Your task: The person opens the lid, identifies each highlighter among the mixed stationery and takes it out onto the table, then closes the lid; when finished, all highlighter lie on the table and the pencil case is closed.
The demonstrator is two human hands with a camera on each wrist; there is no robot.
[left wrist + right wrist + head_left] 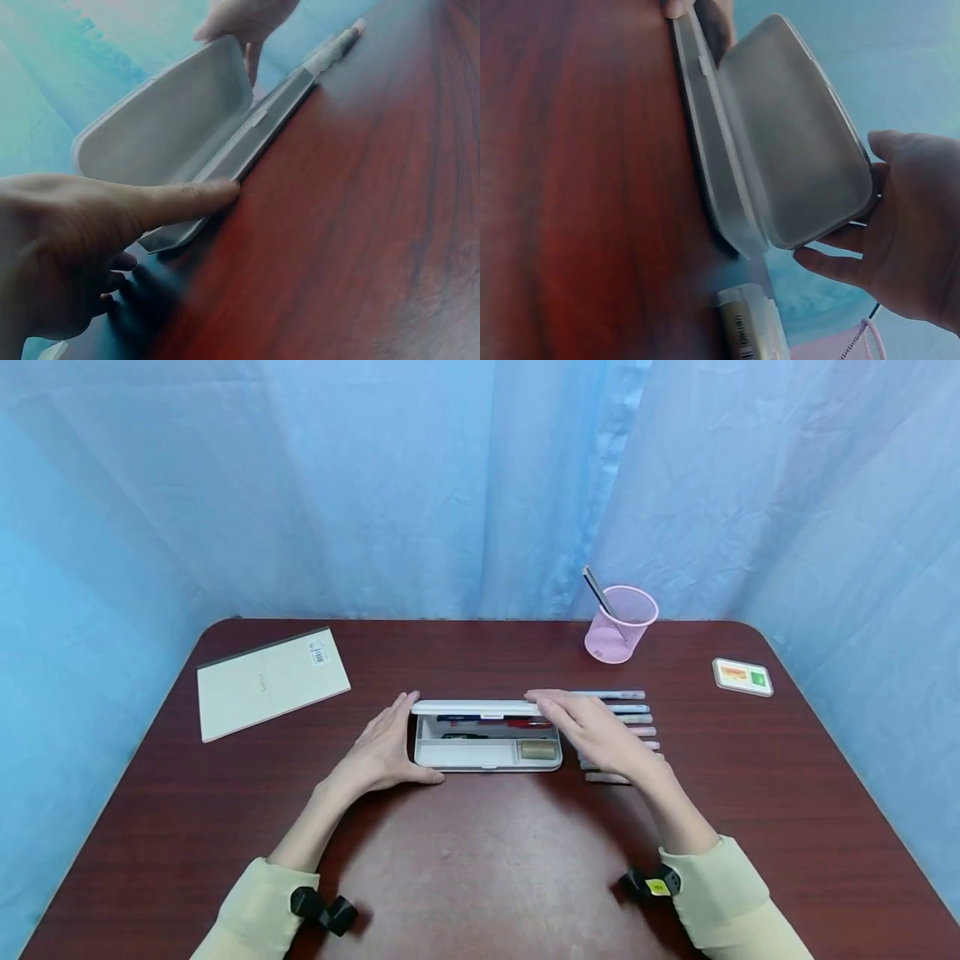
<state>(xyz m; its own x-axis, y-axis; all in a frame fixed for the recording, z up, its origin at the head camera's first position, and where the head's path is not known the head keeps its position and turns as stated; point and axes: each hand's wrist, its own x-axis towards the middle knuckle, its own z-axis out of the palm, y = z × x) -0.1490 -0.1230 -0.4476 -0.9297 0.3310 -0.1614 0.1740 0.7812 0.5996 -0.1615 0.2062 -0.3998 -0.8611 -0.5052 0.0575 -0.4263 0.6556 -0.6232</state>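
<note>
A white pencil case (465, 762) lies in the middle of the table with its lid (472, 708) tilted partway up. Inside are several pens (525, 723) and, in the front right compartment, a small olive-grey block (538, 749). My left hand (382, 752) grips the left end of the case, thumb along the front edge and fingers towards the back corner. At the other end my right hand (592, 731) holds the lid's right end, with the thumb at its edge and fingers behind (847, 247). The lid's pale inner face (172, 120) shows in both wrist views.
Several pale pens (637, 719) lie in a row right of the case, partly under the right hand. A pink mesh cup (621, 631) with a pen stands behind them. A cream notebook (270, 685) lies at left, a small clear box (742, 677) at far right.
</note>
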